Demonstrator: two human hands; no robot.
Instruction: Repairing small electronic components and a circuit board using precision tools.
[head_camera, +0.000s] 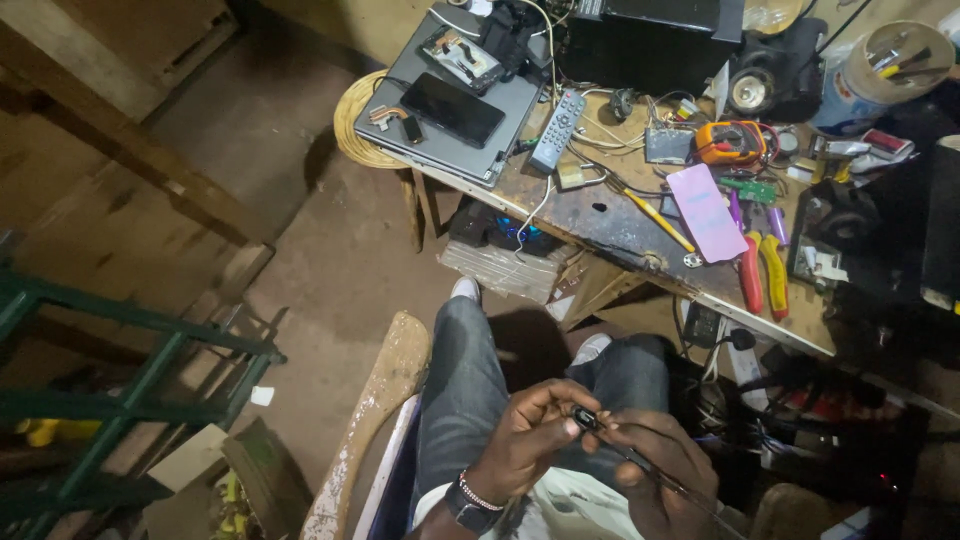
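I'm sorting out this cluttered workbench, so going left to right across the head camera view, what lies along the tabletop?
Black phone on the grey laptop → grey remote control → yellow pencil → pink rectangular case → orange multimeter → red and yellow handled pliers → blue and white tub of tools.

Bare hands, no gloves, no sleeves visible on the forearms. Left wrist wears a dark wristwatch with a thin beaded bracelet just beside it. Dark grey jeans on both legs, white shoes, pale shirt hem at the lap.
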